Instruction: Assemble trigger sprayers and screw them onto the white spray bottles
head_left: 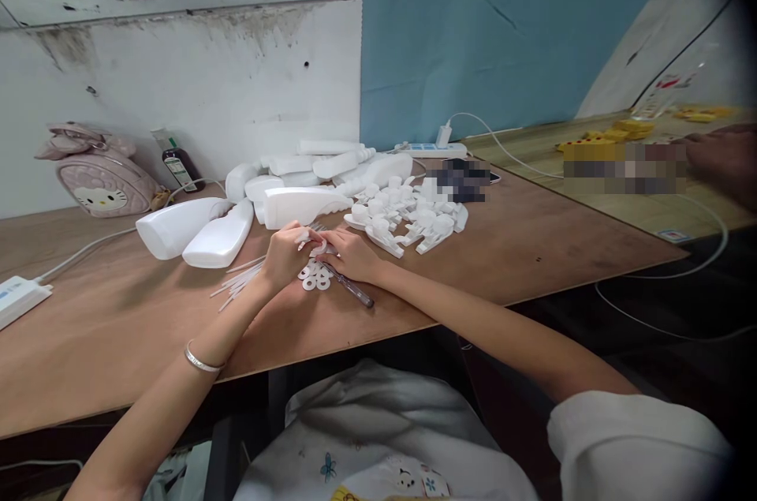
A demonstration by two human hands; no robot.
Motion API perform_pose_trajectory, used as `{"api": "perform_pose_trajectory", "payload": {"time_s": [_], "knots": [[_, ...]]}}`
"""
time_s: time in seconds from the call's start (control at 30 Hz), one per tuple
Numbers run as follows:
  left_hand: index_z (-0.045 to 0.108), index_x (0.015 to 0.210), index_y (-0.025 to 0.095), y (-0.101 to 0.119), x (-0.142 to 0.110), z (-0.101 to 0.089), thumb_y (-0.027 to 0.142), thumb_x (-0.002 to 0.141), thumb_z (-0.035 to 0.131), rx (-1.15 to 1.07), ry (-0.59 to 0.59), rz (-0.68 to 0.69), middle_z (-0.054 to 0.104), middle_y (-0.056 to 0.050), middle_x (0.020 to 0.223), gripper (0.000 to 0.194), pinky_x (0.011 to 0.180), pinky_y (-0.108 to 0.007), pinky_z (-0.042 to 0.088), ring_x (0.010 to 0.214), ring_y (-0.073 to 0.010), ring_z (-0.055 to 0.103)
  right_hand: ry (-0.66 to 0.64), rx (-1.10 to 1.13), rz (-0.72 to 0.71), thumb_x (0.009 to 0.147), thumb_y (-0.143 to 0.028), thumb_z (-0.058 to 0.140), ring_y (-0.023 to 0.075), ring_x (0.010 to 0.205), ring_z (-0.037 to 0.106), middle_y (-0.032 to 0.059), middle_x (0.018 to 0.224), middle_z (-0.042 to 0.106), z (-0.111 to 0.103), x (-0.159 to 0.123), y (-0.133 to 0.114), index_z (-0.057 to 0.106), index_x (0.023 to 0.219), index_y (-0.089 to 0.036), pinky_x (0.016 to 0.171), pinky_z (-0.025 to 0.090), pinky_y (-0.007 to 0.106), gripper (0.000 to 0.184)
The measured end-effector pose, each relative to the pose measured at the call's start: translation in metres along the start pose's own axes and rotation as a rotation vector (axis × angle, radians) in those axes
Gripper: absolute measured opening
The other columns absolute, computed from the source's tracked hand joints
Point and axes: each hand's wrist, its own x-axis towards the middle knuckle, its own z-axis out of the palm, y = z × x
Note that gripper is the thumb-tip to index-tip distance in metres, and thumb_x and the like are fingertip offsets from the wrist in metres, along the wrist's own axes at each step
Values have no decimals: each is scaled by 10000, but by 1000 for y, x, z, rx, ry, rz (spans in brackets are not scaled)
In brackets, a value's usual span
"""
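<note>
My left hand (289, 252) and my right hand (353, 255) meet over the brown tabletop, fingers bent and pinching a small curved white plastic piece (320, 247) between them. The fingers cover part of it, so its exact kind is unclear. Just below lie several white ring washers (315, 278). A pen (353, 289) lies beside them, partly under my right hand. Thin white tubes (241, 280) are spread to the left, near my left wrist. Past my right hand is a pile of white trigger spray heads (408, 213).
Several white plastic bottles (218, 237) lie behind my hands. At the back are a pink bag (106, 181), a dark bottle (180, 168) and a power strip (431, 150). A charger (22, 300) sits at the left edge. Another person's hand (725, 158) is at the right table.
</note>
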Motion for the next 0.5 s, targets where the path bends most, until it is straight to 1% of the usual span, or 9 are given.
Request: {"api": "perform_pose_trajectory", "payload": {"time_s": [0.13,0.23,0.3,0.4,0.5], "knots": [[649,667,190,0,2,-1,210,778,529,-4,-17,-32,642,-15,638,164,571,-243,414,574,-135,501,5,16,30,815,-327,537,204,863,577,85,932,630,1,0,2,511,1034,-150,763,453,339,283],[659,687,195,-3,1,1,242,790,528,-12,-28,-65,663,-11,668,172,631,-263,428,578,-135,513,-2,28,52,815,-338,536,199,850,575,81,930,628,0,1,1,517,1016,-148,755,449,331,278],[668,729,200,-6,0,1,278,798,530,-43,-42,-79,680,-11,726,173,670,-274,437,599,-136,524,-10,32,60,813,-338,539,199,843,570,79,915,626,-1,2,-1,520,1007,-150,750,445,329,272],[671,800,199,-10,-1,-2,338,789,549,-105,-69,-95,687,-33,868,186,677,-278,454,701,-154,546,-1,29,83,802,-332,550,197,812,561,72,872,620,-3,3,-4,526,991,-155,721,441,324,260],[662,837,189,-10,-1,-10,371,759,589,-127,-31,-111,675,-52,936,211,689,-283,465,756,-163,547,34,30,109,794,-326,555,185,779,548,60,858,613,-5,4,-6,527,966,-163,708,434,311,238]]}}
